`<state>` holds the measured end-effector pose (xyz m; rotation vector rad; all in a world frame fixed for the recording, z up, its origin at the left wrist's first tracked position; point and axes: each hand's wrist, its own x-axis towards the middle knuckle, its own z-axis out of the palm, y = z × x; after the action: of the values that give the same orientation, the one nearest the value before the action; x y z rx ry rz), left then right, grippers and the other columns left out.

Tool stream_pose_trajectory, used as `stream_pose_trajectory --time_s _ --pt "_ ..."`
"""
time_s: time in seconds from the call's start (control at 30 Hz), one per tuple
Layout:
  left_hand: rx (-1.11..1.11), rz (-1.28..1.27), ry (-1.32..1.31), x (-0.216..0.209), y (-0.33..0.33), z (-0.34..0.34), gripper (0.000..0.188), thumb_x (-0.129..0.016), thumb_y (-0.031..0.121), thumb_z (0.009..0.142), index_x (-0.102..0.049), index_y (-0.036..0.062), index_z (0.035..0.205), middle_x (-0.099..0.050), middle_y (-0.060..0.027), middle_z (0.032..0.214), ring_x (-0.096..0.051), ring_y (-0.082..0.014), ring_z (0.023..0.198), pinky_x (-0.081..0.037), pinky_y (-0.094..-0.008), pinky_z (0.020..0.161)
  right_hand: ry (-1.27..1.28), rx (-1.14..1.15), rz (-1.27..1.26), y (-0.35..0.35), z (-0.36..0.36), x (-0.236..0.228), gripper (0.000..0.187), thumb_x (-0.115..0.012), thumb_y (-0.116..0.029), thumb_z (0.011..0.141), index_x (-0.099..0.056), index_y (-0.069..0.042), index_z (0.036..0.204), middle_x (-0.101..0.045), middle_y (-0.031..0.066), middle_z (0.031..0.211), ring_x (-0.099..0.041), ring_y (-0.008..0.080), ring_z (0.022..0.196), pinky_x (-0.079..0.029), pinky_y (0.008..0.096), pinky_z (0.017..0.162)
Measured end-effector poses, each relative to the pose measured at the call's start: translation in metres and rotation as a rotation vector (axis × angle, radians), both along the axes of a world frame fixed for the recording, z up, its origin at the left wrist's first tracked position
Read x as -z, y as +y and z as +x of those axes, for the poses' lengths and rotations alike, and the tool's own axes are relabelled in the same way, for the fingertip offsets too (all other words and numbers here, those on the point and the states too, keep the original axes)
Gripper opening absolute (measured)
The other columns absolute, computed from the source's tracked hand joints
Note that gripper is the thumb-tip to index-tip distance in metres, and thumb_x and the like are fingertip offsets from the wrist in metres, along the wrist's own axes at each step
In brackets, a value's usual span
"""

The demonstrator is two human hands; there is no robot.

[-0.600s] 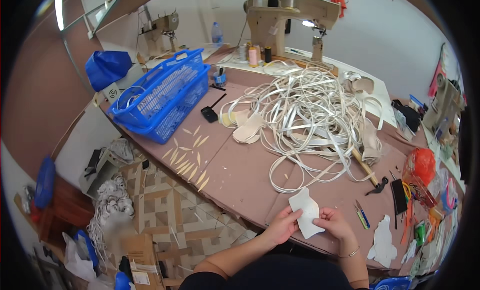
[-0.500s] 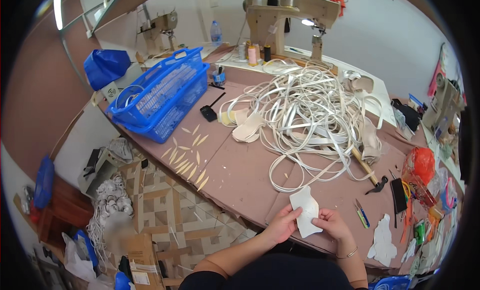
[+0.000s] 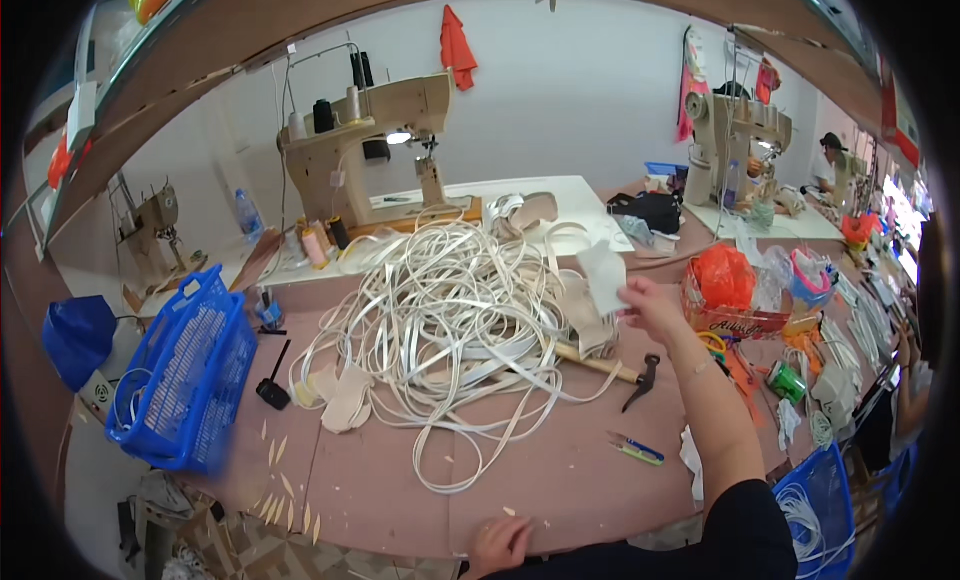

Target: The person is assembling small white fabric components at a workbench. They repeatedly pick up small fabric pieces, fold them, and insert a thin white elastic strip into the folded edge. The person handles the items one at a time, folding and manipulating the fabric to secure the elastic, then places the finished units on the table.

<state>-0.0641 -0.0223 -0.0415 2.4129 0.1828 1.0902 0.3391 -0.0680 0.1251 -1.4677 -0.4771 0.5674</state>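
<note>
From here it looks a holding-out step, the right hand [image 3: 648,308] pinching the white piece [image 3: 603,272] at two o'clock of the strap heap [image 3: 450,315], any lowering needing steadiness, the left hand [image 3: 500,547], at six, unclear in grip.

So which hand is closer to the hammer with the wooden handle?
Right. The right hand, holding a white piece, appears just above the hammer in the picture. The left hand is farther, at the table's near edge, toward the left.
</note>
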Motion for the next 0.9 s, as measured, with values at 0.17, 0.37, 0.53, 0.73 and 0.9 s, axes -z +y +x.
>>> stream_pose_trajectory --time_s 0.17,0.37,0.53,0.73,0.9 --pt "-0.069 -0.070 0.026 -0.068 -0.013 0.006 0.015 -0.066 0.012 0.072 -0.061 0.0052 0.085 -0.062 -0.0099 0.083 -0.060 -0.0261 0.079 -0.047 -0.0382 0.074 -0.061 0.163 0.011 0.065 0.143 -0.003 0.019 -0.059 -0.015 0.083 -0.053 -0.008 0.100 -0.058 0.0019 0.072 -0.054 0.0086 0.052 -0.043 0.0188 0.045" --pt "-0.158 -0.025 0.112 -0.050 -0.006 0.011 0.019 -0.067 0.014 0.071 -0.061 0.0087 0.088 -0.062 -0.0061 0.083 -0.060 -0.0218 0.075 -0.047 -0.0339 0.069 0.147 0.313 0.144 0.150 0.191 0.004 0.040 -0.065 -0.021 0.079 -0.050 -0.002 0.112 -0.056 0.0087 0.092 -0.058 0.0183 0.069 -0.050 0.0251 0.054" --pt "-0.122 0.030 0.131 -0.024 -0.001 0.017 0.024 -0.069 0.016 0.069 -0.061 0.0116 0.091 -0.062 -0.0030 0.083 -0.060 -0.0183 0.073 -0.048 -0.0303 0.065 -0.263 0.319 -0.091 0.128 0.179 0.056 0.039 -0.064 -0.018 0.078 -0.053 0.006 0.107 -0.059 0.0111 0.083 -0.060 0.0151 0.063 -0.049 0.0263 0.045" --pt "-0.096 0.139 0.089 0.016 -0.011 0.014 0.023 -0.070 0.016 0.067 -0.062 0.0146 0.089 -0.062 0.0009 0.081 -0.059 -0.0139 0.069 -0.048 -0.0264 0.058 -0.709 0.174 -0.222 0.072 0.064 0.060 0.019 -0.062 -0.015 0.078 -0.064 0.001 0.088 -0.063 0.0079 0.073 -0.059 0.0143 0.064 -0.047 0.0266 0.060" --pt "-0.169 0.078 0.143 -0.024 -0.013 0.013 0.014 -0.068 0.015 0.074 -0.064 0.0118 0.087 -0.063 -0.0006 0.080 -0.058 -0.0111 0.069 -0.047 -0.0239 0.061 -1.038 0.303 -0.451 0.051 -0.007 0.058 0.028 -0.067 -0.016 0.072 -0.060 0.002 0.093 -0.059 0.0166 0.088 -0.057 0.0299 0.089 -0.046 0.0365 0.077"
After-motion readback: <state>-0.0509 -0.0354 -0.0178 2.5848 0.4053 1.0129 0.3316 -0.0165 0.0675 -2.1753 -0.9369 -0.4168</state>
